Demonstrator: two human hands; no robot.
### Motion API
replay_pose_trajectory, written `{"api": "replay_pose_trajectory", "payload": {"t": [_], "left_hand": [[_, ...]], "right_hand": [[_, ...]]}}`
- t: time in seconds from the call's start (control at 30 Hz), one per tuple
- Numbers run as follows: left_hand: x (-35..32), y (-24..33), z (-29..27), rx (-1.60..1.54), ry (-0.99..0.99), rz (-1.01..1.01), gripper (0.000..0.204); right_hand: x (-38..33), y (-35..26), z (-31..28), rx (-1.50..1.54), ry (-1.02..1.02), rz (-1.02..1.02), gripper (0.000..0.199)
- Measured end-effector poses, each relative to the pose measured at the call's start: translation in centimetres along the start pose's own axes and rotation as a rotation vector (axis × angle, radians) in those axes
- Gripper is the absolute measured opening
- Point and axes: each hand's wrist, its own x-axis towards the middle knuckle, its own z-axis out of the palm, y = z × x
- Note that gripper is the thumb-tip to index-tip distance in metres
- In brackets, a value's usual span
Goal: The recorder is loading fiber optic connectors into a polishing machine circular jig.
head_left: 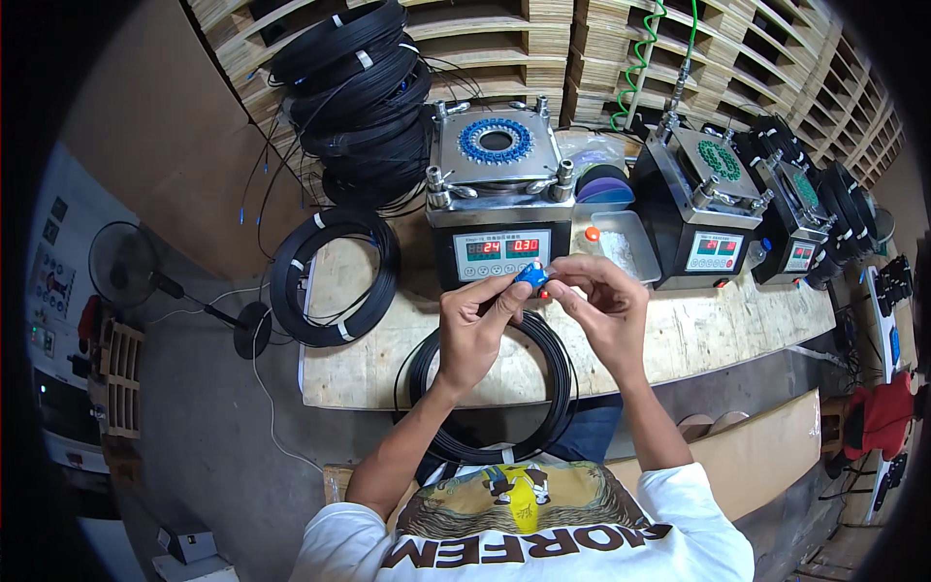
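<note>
My left hand [473,335] pinches a small blue piece [530,276] between thumb and fingers, in front of the nearest machine. Close against it, my right hand [609,315] has its thumb and fingertips drawn together. Whatever the right fingertips hold is too small to make out. A pale tip and a red-orange bit show beside the blue piece, between the two hands. Below the hands, a coil of black cable [561,388] with a white tie rests over my lap at the table's edge.
A polishing machine [497,213] with a ring of blue connectors stands ahead; two similar machines [703,209] with green ones stand right. A clear tray [630,247] holds an orange-capped bottle [593,234]. Black cable coils [364,107] pile up at left, and a fan [252,330] stands beyond the wooden table [359,378].
</note>
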Motion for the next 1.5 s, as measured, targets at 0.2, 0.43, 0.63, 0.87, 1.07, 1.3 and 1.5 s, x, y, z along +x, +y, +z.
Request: {"api": "replay_pose_trajectory", "payload": {"t": [0.2,0.43,0.63,0.87,1.07,1.3,1.5], "left_hand": [[0.0,-0.1,0.5,-0.053,0.000,-0.012,0.026],[-0.2,-1.3,-2.1,-0.002,-0.037,-0.015,0.018],[-0.2,-1.4,-3.6,0.047,-0.087,0.054,0.025],[-0.2,-2.2,-2.7,0.023,-0.073,0.051,0.031],[-0.1,-2.1,-2.9,0.045,-0.083,0.021,0.029],[0.1,-2.3,-3.1,0.054,-0.103,-0.004,0.028],[0.2,-2.2,-2.6,0.032,-0.106,-0.010,0.027]], "right_hand": [[-0.2,0.8,0.8,-0.127,0.058,-0.230,0.020],[1.7,1.7,-4.1,-0.194,-0.171,0.138,0.020],[5.9,12.5,-16.9,-0.907,-0.146,0.279,0.018],[4.4,23.4,-23.1,-1.193,-0.179,0.321,0.013],[3.8,24.8,-22.4,-1.299,-0.212,0.255,0.013],[4.1,24.8,-22.3,-1.325,-0.230,0.264,0.011],[4.3,24.7,-22.9,-1.231,-0.303,0.298,0.008]]}}
